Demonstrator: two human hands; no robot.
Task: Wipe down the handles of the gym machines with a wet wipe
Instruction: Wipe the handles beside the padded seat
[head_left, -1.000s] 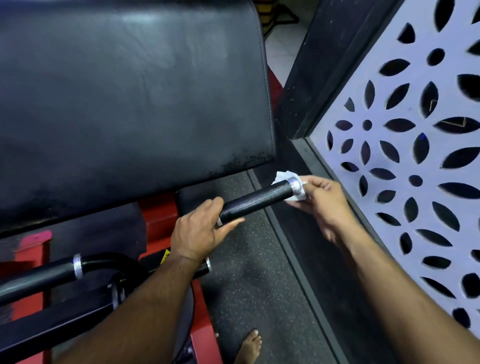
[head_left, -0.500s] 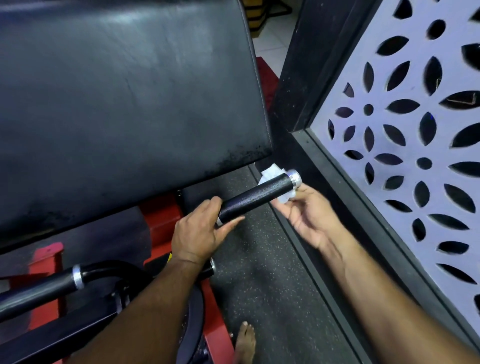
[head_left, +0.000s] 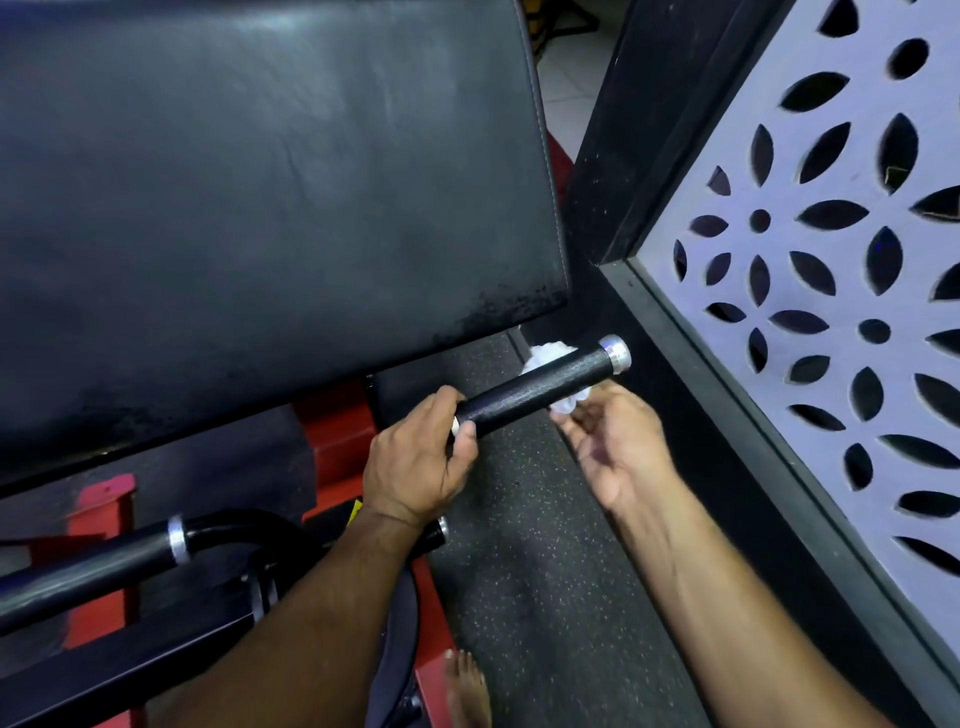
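A black textured handle (head_left: 540, 389) with a silver end cap (head_left: 614, 354) sticks out to the right under the machine's pad. My left hand (head_left: 421, 462) grips its inner end. My right hand (head_left: 613, 447) is under the handle, palm up, and holds a crumpled white wet wipe (head_left: 569, 402) wrapped beneath and behind the grip; part of the wipe (head_left: 545, 353) shows above the handle. A second black handle (head_left: 104, 561) with a silver ring lies at the lower left.
A large black padded cushion (head_left: 270, 197) fills the upper left. Red machine frame (head_left: 332, 431) sits below it. A white cut-out patterned panel (head_left: 831, 291) in a black frame stands close on the right. Speckled rubber floor (head_left: 545, 597) and my bare foot (head_left: 467, 686) are below.
My right hand has slid the wipe inward from the silver end cap along the handle and dropped beneath it, palm up. My left hand has kept its grip.
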